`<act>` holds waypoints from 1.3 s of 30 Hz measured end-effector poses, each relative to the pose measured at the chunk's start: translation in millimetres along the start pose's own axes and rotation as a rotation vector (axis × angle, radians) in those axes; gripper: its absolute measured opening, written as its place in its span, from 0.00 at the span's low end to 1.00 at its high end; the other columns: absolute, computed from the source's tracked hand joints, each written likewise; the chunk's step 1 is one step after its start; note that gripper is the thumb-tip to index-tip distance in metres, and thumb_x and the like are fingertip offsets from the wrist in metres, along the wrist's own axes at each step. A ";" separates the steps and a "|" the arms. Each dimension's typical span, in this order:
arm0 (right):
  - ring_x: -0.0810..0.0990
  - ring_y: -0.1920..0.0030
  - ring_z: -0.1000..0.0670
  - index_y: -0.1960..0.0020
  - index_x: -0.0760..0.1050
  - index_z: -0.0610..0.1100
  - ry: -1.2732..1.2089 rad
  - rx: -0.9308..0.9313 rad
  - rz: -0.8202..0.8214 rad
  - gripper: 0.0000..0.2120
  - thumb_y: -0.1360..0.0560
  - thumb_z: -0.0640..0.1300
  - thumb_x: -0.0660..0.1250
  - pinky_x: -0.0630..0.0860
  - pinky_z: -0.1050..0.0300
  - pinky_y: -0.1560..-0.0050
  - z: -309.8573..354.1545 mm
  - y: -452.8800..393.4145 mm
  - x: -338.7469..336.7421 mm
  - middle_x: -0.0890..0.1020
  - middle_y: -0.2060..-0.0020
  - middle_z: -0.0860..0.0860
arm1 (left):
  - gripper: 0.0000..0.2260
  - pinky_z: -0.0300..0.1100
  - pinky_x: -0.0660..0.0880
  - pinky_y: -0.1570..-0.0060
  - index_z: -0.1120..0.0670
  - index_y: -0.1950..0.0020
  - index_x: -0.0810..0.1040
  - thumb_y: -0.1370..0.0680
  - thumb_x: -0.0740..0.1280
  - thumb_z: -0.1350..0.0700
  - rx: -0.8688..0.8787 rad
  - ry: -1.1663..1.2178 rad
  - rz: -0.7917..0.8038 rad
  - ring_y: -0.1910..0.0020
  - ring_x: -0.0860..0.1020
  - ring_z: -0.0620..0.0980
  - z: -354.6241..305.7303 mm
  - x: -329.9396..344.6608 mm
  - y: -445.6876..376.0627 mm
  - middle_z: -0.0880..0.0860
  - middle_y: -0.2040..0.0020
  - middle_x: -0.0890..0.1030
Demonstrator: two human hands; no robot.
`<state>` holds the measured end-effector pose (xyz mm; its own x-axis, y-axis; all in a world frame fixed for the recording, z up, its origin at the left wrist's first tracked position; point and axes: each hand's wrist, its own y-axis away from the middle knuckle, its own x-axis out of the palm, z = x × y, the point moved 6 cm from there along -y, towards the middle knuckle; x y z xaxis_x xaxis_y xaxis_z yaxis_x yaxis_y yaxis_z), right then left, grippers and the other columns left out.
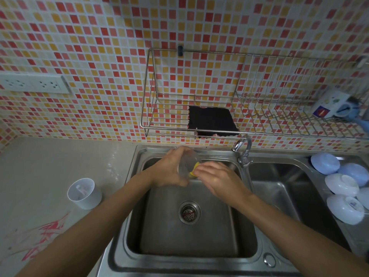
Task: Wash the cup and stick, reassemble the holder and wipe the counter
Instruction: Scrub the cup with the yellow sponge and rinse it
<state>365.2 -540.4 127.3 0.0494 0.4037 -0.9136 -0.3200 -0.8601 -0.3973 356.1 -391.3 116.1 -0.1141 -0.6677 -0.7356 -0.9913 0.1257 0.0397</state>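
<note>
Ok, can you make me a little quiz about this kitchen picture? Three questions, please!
1. True or false: the left hand holds a clear cup over the sink.
2. What colour is the sponge that the right hand pushes into the cup? A) green B) yellow C) blue
3. Fill in: the white holder stands on the ____, left of the sink.

Key:
1. True
2. B
3. counter
</note>
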 end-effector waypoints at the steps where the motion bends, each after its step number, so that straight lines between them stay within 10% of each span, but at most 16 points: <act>1: 0.80 0.46 0.48 0.46 0.81 0.43 -0.013 0.005 -0.004 0.14 0.30 0.35 0.73 0.78 0.50 0.48 1.4 -0.3 -1.3 0.84 0.49 0.50 | 0.43 0.37 0.67 0.34 0.52 0.29 0.62 0.38 0.81 0.48 0.013 -0.008 -0.016 0.33 0.67 0.43 -0.7 -0.2 0.8 0.47 0.33 0.69; 8: 0.78 0.40 0.54 0.41 0.81 0.45 -0.335 0.163 0.129 0.15 0.26 0.35 0.67 0.72 0.58 0.37 -3.3 -7.5 6.1 0.83 0.44 0.51 | 0.39 0.46 0.69 0.34 0.53 0.29 0.67 0.36 0.79 0.47 0.040 -0.210 -0.073 0.34 0.68 0.46 0.2 -3.9 3.2 0.49 0.34 0.72; 15: 0.75 0.36 0.49 0.45 0.81 0.46 0.167 -0.076 0.043 0.15 0.28 0.37 0.60 0.69 0.51 0.43 -2.9 -8.9 0.1 0.83 0.45 0.53 | 0.37 0.32 0.62 0.38 0.52 0.28 0.68 0.34 0.79 0.53 0.085 -0.238 -0.052 0.34 0.69 0.46 -8.6 -13.1 5.2 0.48 0.33 0.72; 20: 0.78 0.40 0.51 0.43 0.82 0.46 -0.254 0.171 0.122 0.17 0.27 0.31 0.66 0.74 0.52 0.39 1.0 0.8 16.6 0.83 0.45 0.52 | 0.37 0.31 0.58 0.39 0.52 0.27 0.66 0.33 0.78 0.54 0.094 -0.321 -0.025 0.31 0.67 0.49 -3.5 -13.1 11.3 0.49 0.30 0.70; 24: 0.77 0.38 0.50 0.45 0.81 0.49 0.118 0.016 0.157 0.26 0.41 0.34 0.78 0.70 0.52 0.46 11.4 -4.3 11.5 0.83 0.45 0.55 | 0.37 0.28 0.56 0.38 0.54 0.26 0.66 0.32 0.78 0.55 0.109 -0.287 -0.017 0.31 0.66 0.48 -9.2 -6.5 16.4 0.50 0.30 0.70; 33: 0.79 0.43 0.50 0.41 0.81 0.45 -0.185 0.191 0.042 0.17 0.26 0.32 0.66 0.75 0.53 0.40 32.7 -6.7 5.8 0.84 0.45 0.51 | 0.40 0.39 0.67 0.33 0.51 0.27 0.67 0.36 0.80 0.49 0.024 -0.245 -0.080 0.33 0.69 0.48 21.7 -14.7 35.0 0.48 0.31 0.72; 39: 0.79 0.49 0.58 0.43 0.81 0.44 -0.320 0.470 -0.387 0.10 0.24 0.41 0.69 0.74 0.62 0.44 24.7 -58.9 -51.2 0.83 0.48 0.52 | 0.39 0.49 0.74 0.37 0.49 0.30 0.69 0.38 0.80 0.46 -0.039 -0.119 -0.174 0.37 0.72 0.47 41.1 -23.6 45.1 0.46 0.35 0.74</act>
<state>358.1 -502.7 199.6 -0.0160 0.7888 -0.6145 -0.7153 -0.4384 -0.5442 316.8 -339.6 107.4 0.0649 -0.5856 -0.8080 -0.9974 -0.0137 -0.0702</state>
